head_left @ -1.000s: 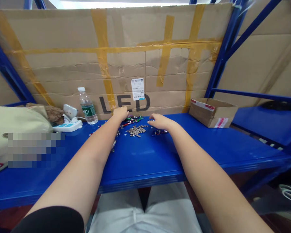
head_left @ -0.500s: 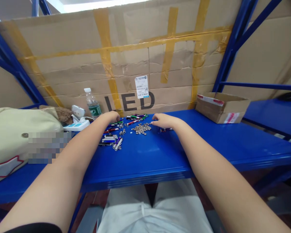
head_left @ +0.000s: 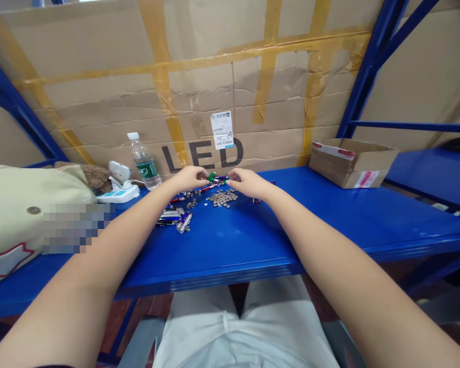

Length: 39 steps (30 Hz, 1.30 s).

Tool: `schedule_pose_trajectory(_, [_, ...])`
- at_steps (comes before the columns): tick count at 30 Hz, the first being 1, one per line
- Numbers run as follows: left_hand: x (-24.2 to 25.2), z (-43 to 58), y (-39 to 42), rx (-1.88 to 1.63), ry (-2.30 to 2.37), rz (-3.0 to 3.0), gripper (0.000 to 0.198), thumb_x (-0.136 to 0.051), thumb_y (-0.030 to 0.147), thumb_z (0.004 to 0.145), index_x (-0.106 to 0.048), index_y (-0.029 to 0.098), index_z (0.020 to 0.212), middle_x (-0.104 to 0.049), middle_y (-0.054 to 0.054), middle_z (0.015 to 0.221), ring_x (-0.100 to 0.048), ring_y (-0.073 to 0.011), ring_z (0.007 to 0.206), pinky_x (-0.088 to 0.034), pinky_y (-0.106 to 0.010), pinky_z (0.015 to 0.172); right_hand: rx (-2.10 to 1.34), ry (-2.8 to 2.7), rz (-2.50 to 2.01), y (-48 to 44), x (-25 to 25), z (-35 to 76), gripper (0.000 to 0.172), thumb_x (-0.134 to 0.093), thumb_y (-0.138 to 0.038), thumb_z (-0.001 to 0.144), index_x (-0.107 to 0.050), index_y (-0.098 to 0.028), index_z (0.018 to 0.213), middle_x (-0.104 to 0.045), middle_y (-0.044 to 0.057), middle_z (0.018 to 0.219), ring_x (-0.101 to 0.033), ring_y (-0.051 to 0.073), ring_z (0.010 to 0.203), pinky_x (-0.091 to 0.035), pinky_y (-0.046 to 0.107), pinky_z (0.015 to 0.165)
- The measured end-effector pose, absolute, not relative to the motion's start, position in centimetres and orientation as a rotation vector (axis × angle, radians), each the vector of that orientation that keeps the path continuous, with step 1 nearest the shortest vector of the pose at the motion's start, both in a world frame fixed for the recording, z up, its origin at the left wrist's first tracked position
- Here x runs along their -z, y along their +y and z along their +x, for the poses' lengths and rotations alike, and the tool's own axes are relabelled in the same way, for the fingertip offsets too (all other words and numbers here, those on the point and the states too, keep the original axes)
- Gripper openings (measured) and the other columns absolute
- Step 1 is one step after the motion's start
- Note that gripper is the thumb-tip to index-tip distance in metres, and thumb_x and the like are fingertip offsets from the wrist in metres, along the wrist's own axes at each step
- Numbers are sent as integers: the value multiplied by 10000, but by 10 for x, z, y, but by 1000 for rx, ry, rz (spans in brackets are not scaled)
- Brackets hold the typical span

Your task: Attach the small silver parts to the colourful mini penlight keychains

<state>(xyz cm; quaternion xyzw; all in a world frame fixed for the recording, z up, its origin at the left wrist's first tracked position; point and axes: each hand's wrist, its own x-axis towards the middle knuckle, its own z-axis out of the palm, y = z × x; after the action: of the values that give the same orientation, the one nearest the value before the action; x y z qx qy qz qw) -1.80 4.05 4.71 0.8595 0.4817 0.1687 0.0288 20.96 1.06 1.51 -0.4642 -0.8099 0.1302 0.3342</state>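
My left hand (head_left: 193,179) is closed, with its fingertips at a small green metal tube (head_left: 211,177) over the back of the pile. Opposite it, my right hand (head_left: 247,181) has thumb and fingers pinched together; a bit of green shows at the tips, too small to make out. Between and below the hands lies a heap of small round silvery button cells (head_left: 223,198). A red tube (head_left: 209,188) rests behind the heap. Silver, blue and purple tubes (head_left: 184,222), like keychain flashlights, lie in a group at the left. More small pieces (head_left: 255,200) sit under my right wrist.
A water bottle (head_left: 146,166), a white power strip (head_left: 118,194) and a cream bag (head_left: 30,204) stand on the left of the blue table (head_left: 230,250). An open cardboard box (head_left: 352,163) is at right. A large taped cardboard sheet (head_left: 111,112) closes off the back.
My left hand has moved right from the tubes at the left, and a green tube now shows at its fingertips. My right hand has shifted left and back, bringing both hands close together.
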Motion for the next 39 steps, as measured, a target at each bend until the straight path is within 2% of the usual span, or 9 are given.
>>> schedule_pose_trajectory(3, [-33, 5, 21, -678, 1233, 2599, 247, -610, 306, 758, -658, 156, 947, -703, -50, 898, -630, -169, 804, -473, -276, 727, -389, -2095, -1114, 9, -13, 204, 271, -540, -307, 839, -631, -142, 1034, -667, 102, 1035, -599, 185, 882, -447, 286, 743])
schedule_pose_trajectory(8, [-15, 23, 7, -772, 1220, 2550, 186, -618, 264, 768, -654, 156, 915, -706, -41, 858, -637, -162, 780, -467, -267, 710, -319, -2171, -1139, 10, -15, 207, 172, -536, -284, 818, -650, -157, 842, -660, 40, 795, -564, 151, 721, -391, 253, 619])
schedule_pose_trajectory(12, [-14, 19, 6, -499, 1116, 2777, 159, -671, 291, 752, -675, 168, 851, -700, -33, 837, -626, -168, 769, -452, -263, 700, -190, -2182, -1306, 10, -19, 215, 162, -572, -319, 813, -575, -167, 757, -639, 48, 779, -546, 156, 709, -371, 257, 608])
schedule_pose_trajectory(15, [-14, 16, 7, -326, 961, 2929, 149, -667, 285, 771, -701, 192, 881, -700, -39, 888, -620, -178, 842, -446, -271, 764, -220, -2158, -1386, 7, -24, 218, 181, -578, -337, 821, -519, -177, 759, -630, 44, 749, -545, 145, 636, -369, 258, 564])
schedule_pose_trajectory(18, [-13, 16, 10, -267, 913, 2991, 136, -631, 252, 804, -715, 201, 900, -699, -42, 893, -616, -180, 861, -440, -278, 790, -346, -2143, -1392, 3, -27, 220, 196, -589, -346, 822, -502, -178, 771, -624, 28, 713, -541, 124, 561, -384, 251, 521])
schedule_pose_trajectory(23, [-10, 19, 12, -252, 965, 2973, 119, -628, 252, 802, -726, 195, 838, -698, -37, 834, -617, -172, 779, -445, -267, 717, -459, -2174, -1328, -4, -27, 220, 148, -644, -287, 776, -554, -170, 770, -615, 27, 745, -544, 114, 588, -418, 229, 483])
schedule_pose_trajectory(26, [-9, 18, 11, -434, 978, 2962, 124, -620, 256, 806, -728, 205, 838, -700, -30, 811, -617, -165, 760, -447, -264, 703, -593, -2152, -1337, -5, -26, 220, 151, -667, -282, 746, -580, -167, 792, -611, 28, 771, -533, 104, 551, -423, 230, 447])
schedule_pose_trajectory(31, [-7, 19, 7, -1128, 1096, 2718, 137, -618, 290, 814, -724, 212, 851, -716, -24, 850, -638, -161, 781, -463, -264, 706, -483, -2180, -1310, -1, -24, 215, 151, -695, -226, 685, -568, -164, 738, -616, 14, 730, -547, 118, 636, -401, 229, 538])
schedule_pose_trajectory(39, [-7, 28, -2, -1410, 1018, 2645, 100, -637, 264, 810, -721, 210, 820, -720, -27, 846, -649, -165, 815, -488, -283, 746, -512, -2251, -1302, -1, -18, 202, 206, -668, -247, 679, -474, -181, 653, -530, -28, 619, -468, 106, 599, -324, 235, 545])
